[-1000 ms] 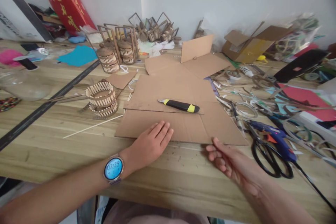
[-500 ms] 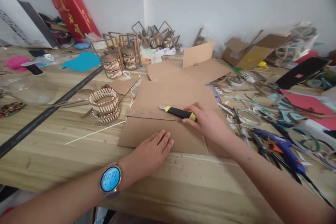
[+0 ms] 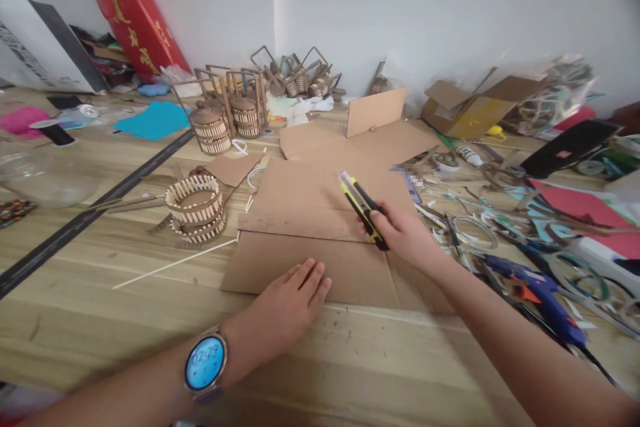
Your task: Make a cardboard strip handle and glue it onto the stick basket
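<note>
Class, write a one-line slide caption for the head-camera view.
Right hand lifts a yellow-and-black utility knife over flat cardboard while the left hand presses its near edge.

Wooden table (image 3: 100, 320), flat cardboard (image 3: 310, 260), scissors perhaps (image 3: 500, 280); glue gun (image 3: 540, 293), ruler (image 3: 95, 213)

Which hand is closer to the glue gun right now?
Right. The right hand, gripping the utility knife, is just left of the glue gun; the left hand lies farther left.
</note>
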`<move>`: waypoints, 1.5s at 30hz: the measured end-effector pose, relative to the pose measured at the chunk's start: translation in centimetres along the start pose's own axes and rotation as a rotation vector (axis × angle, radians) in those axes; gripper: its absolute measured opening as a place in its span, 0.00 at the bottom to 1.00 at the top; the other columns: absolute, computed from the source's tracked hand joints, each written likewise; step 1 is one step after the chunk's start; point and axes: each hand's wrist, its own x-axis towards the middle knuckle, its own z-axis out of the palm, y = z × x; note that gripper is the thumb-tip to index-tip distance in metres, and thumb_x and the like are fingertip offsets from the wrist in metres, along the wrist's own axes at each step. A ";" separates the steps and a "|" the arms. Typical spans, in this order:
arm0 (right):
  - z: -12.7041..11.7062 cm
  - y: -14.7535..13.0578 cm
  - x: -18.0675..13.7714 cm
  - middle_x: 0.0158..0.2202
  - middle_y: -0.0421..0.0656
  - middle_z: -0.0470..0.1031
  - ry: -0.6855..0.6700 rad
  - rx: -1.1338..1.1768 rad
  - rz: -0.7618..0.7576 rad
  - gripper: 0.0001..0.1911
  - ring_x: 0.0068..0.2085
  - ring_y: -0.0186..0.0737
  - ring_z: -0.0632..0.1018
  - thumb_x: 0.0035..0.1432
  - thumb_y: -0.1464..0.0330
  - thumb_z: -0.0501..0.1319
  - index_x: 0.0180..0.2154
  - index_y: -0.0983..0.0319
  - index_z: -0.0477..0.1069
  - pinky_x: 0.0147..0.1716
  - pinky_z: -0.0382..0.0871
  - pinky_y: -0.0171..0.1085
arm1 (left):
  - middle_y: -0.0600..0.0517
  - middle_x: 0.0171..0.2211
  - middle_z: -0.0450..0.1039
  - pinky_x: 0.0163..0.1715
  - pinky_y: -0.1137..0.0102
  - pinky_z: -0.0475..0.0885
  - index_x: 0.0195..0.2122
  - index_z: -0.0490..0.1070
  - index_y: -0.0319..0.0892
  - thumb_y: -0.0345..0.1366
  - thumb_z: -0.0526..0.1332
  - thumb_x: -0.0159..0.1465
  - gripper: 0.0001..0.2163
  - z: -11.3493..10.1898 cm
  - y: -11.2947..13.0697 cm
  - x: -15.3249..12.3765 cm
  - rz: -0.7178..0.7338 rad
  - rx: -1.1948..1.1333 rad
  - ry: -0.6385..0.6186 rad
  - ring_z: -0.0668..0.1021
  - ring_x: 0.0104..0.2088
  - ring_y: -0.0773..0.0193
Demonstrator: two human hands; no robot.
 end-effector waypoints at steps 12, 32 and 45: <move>1.9 1.4 -11.0 0.32 0.44 0.76 -0.033 1.171 0.369 0.18 0.24 0.29 0.68 0.53 0.55 0.68 0.39 0.61 0.75 0.18 0.62 0.29 | 0.35 0.57 0.70 0.51 0.58 0.71 0.57 0.66 0.30 0.24 0.54 0.63 0.20 1.1 0.1 -0.2 0.005 0.015 0.012 0.74 0.57 0.48; 2.2 2.3 -16.2 0.27 0.40 0.69 0.029 1.113 0.433 0.20 0.21 0.25 0.63 0.53 0.51 0.67 0.32 0.62 0.71 0.15 0.56 0.26 | 0.38 0.59 0.69 0.53 0.61 0.71 0.59 0.62 0.32 0.20 0.48 0.61 0.24 0.5 -0.5 -0.2 0.055 0.101 -0.050 0.73 0.58 0.52; -0.3 4.0 -19.3 0.28 0.38 0.71 0.233 0.905 0.580 0.29 0.19 0.26 0.62 0.46 0.48 0.69 0.44 0.58 0.71 0.14 0.54 0.28 | 0.41 0.61 0.67 0.56 0.62 0.69 0.61 0.61 0.36 0.19 0.47 0.60 0.27 1.4 -1.0 -0.8 0.042 0.076 -0.033 0.70 0.61 0.55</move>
